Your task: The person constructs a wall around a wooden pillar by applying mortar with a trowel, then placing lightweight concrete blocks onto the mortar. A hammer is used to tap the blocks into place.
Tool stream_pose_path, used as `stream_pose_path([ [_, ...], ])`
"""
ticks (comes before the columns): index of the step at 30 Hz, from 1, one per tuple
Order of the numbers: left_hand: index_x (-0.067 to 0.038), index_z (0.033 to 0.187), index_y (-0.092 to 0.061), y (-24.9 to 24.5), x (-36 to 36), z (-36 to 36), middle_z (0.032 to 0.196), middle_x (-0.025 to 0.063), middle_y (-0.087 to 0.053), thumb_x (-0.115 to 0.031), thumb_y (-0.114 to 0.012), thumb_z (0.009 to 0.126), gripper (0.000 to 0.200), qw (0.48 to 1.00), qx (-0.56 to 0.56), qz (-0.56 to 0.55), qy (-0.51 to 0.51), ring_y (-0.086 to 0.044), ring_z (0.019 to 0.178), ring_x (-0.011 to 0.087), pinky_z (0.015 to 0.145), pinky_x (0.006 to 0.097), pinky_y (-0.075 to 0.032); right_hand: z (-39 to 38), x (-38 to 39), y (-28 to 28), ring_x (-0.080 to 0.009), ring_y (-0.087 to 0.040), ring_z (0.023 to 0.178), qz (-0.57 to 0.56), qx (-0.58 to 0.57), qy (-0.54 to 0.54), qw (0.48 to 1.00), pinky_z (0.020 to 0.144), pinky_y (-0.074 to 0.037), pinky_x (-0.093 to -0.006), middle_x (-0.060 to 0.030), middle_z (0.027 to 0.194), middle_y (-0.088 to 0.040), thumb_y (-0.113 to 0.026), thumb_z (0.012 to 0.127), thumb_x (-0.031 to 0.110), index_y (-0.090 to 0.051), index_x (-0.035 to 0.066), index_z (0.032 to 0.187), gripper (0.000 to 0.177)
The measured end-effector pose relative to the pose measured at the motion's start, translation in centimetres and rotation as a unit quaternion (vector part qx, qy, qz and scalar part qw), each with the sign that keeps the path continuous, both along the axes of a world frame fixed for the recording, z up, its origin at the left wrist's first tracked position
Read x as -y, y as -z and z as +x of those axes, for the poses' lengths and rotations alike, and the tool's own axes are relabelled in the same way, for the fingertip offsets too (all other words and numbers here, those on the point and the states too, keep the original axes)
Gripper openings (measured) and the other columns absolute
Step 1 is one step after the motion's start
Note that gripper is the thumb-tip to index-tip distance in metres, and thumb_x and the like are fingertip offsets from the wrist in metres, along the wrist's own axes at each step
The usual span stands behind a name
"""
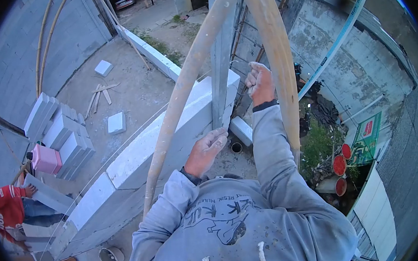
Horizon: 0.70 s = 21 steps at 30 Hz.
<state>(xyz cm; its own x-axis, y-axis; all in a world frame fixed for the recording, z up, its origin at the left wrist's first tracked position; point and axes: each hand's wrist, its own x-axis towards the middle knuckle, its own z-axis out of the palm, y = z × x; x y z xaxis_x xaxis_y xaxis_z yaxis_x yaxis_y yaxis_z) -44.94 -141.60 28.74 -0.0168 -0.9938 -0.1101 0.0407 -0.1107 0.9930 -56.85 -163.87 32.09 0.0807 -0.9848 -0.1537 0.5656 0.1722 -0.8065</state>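
My left hand (207, 151) reaches forward, its fingers extended against the face of the light block wall (143, 145), close to the foot of a grey upright post (219, 65). Higher and to the right, my right hand (260, 82) is closed beside a bamboo pole (277, 50). A thin bent metal piece (239, 62) shows at its fingertips; the grip itself is partly hidden. A loose white block (241, 130) lies below, between my hands.
Another bamboo pole (176, 98) slants across the wall. Stacked blocks (64, 128) and a pink container (46, 158) stand left, near a person in a red top (7, 203). A bucket (112, 259) is lower left. Red-topped containers (339, 165) are at right.
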Motion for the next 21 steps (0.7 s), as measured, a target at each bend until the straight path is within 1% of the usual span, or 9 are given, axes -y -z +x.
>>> stream_pose_path([
  [4, 0.002, 0.130, -0.041, 0.3, -0.7, 0.4, 0.122, 0.0111, -0.052, -0.027, -0.049, 0.093, 0.048, 0.998, -0.038, 0.047, -0.014, -0.049, 0.113, 0.0169, 0.093, 0.0285, -0.040, 0.1, 2.3, 1.9, -0.0083, -0.027, 0.040, 0.000, 0.046, -0.006, 0.999, 0.039, -0.026, -0.0252, 0.0023, 0.056, -0.034, -0.054, 0.080, 0.017, -0.052, 0.003, 0.084, 0.015],
  [6, 0.005, 0.128, -0.043, -0.2, -1.1, 0.6, 0.120, 0.0117, -0.054, -0.024, -0.051, 0.092, 0.046, 0.994, -0.063, 0.081, -0.042, -0.051, 0.108, 0.0142, 0.089, 0.0247, -0.041, 0.2, 3.6, 3.0, -0.0083, -0.027, 0.041, -0.009, 0.075, -0.022, 0.997, 0.039, -0.026, -0.0251, 0.0021, 0.057, -0.034, -0.054, 0.080, 0.017, -0.052, 0.003, 0.084, 0.014],
  [8, 0.004, 0.128, -0.043, 0.0, -1.4, 0.9, 0.120, 0.0111, -0.054, -0.025, -0.050, 0.092, 0.047, 0.994, -0.051, 0.085, -0.042, -0.051, 0.107, 0.0135, 0.088, 0.0245, -0.041, 0.3, 4.6, 3.9, -0.0083, -0.027, 0.040, 0.012, 0.174, -0.028, 0.984, 0.038, -0.026, -0.0252, 0.0028, 0.055, -0.032, -0.053, 0.080, 0.016, -0.051, 0.003, 0.085, 0.014],
  [12, 0.003, 0.131, -0.038, 1.0, -2.0, 1.7, 0.124, 0.0135, -0.051, -0.027, -0.049, 0.093, 0.049, 0.996, -0.026, 0.087, -0.014, -0.050, 0.113, 0.0188, 0.090, 0.0298, -0.042, 0.9, 5.5, 4.1, -0.0081, -0.028, 0.040, 0.007, 0.175, -0.006, 0.985, 0.037, -0.026, -0.0253, 0.0037, 0.053, -0.030, -0.054, 0.080, 0.016, -0.052, 0.005, 0.083, 0.012],
  [15, 0.003, 0.131, -0.038, 1.1, -2.2, 1.8, 0.125, 0.0137, -0.050, -0.025, -0.048, 0.093, 0.048, 0.994, -0.043, 0.099, -0.003, -0.050, 0.113, 0.0190, 0.091, 0.0298, -0.042, 1.9, 5.4, 2.9, -0.0077, -0.028, 0.039, -0.046, 0.087, 0.048, 0.994, 0.036, -0.026, -0.0253, 0.0043, 0.052, -0.033, -0.055, 0.080, 0.017, -0.053, 0.007, 0.081, 0.011],
  [17, 0.003, 0.131, -0.038, 1.6, -2.3, 2.1, 0.125, 0.0139, -0.050, -0.025, -0.048, 0.094, 0.048, 0.994, -0.032, 0.107, 0.016, -0.049, 0.114, 0.0191, 0.092, 0.0298, -0.041, 2.2, 5.7, 2.4, -0.0079, -0.030, 0.038, -0.022, -0.050, 0.115, 0.992, 0.036, -0.027, -0.0253, 0.0042, 0.054, -0.038, -0.056, 0.081, 0.020, -0.055, 0.009, 0.080, 0.011],
  [18, 0.003, 0.131, -0.038, 1.7, -2.5, 2.3, 0.126, 0.0140, -0.049, -0.024, -0.048, 0.094, 0.048, 0.993, -0.028, 0.115, 0.028, -0.048, 0.115, 0.0191, 0.093, 0.0297, -0.041, 2.4, 7.1, 3.5, -0.0079, -0.030, 0.038, -0.017, -0.042, 0.124, 0.991, 0.036, -0.027, -0.0253, 0.0042, 0.054, -0.038, -0.056, 0.081, 0.020, -0.055, 0.009, 0.080, 0.011],
  [20, 0.004, 0.131, -0.037, 1.5, -2.9, 2.3, 0.126, 0.0142, -0.049, -0.023, -0.048, 0.094, 0.048, 0.992, -0.032, 0.115, 0.041, -0.047, 0.116, 0.0193, 0.094, 0.0297, -0.040, 2.7, 11.1, 7.3, -0.0083, -0.029, 0.037, -0.188, 0.060, 0.099, 0.975, 0.037, -0.028, -0.0254, 0.0035, 0.056, -0.042, -0.057, 0.083, 0.024, -0.055, 0.011, 0.082, 0.013],
  [21, 0.004, 0.132, -0.036, 1.4, -3.0, 2.4, 0.127, 0.0144, -0.048, -0.022, -0.047, 0.094, 0.047, 0.992, -0.048, 0.110, 0.046, -0.046, 0.117, 0.0195, 0.094, 0.0296, -0.039, 2.9, 11.6, 8.2, -0.0083, -0.029, 0.037, -0.184, 0.066, 0.113, 0.974, 0.037, -0.028, -0.0254, 0.0035, 0.056, -0.042, -0.057, 0.083, 0.024, -0.055, 0.011, 0.082, 0.013],
])
